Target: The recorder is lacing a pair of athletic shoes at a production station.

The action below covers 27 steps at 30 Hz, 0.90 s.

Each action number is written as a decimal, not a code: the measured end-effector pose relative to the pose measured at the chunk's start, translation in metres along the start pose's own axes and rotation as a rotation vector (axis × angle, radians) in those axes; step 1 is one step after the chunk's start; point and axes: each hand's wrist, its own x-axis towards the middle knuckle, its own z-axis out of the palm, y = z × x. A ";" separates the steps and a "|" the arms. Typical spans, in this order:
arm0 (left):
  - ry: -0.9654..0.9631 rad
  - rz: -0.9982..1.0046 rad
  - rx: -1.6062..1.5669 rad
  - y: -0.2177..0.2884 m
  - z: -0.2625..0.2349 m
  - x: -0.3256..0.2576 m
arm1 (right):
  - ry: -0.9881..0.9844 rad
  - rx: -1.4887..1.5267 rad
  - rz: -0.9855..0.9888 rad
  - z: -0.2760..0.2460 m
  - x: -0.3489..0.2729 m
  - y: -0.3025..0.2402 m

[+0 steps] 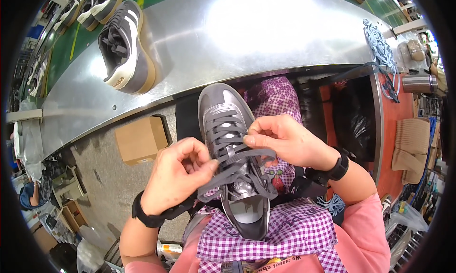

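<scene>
A dark grey sneaker [223, 98] lies on my lap, toe pointing away from me and heel against my checked apron. Its grey shoelace [237, 159] crosses the lower eyelets, and loose loops lie over the tongue and the opening. My left hand [183, 171] is at the left of the laces, thumb and finger pinched at the lace's edge. On the right, my right hand [282, 140] pinches at the eyelet row; the fingers partly cover what lies between them, which appears to be the lace.
A metal bench [180, 45] spans the far side, bearing another laced sneaker [126, 49] and a bundle of light blue laces [377, 42] at right. More shoes [97, 4] stand on a green surface beyond. A cardboard box [141, 140] sits below the bench at left; an orange-red board [392, 111] stands right.
</scene>
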 end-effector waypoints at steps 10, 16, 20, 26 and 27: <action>0.068 0.096 0.262 0.019 0.007 -0.009 | 0.133 -0.600 -0.483 0.013 -0.024 -0.001; -0.025 0.160 0.203 0.013 0.007 -0.007 | 0.138 -0.720 -0.615 0.017 -0.023 0.001; -0.031 0.047 0.204 0.025 0.006 -0.003 | 0.156 -0.717 -0.620 0.016 -0.021 0.001; -0.121 0.149 0.356 0.044 -0.006 0.011 | 0.078 -0.318 -0.135 0.004 -0.006 -0.004; -0.128 0.150 0.360 0.049 -0.007 0.011 | 0.065 -0.219 -0.073 0.003 -0.002 0.000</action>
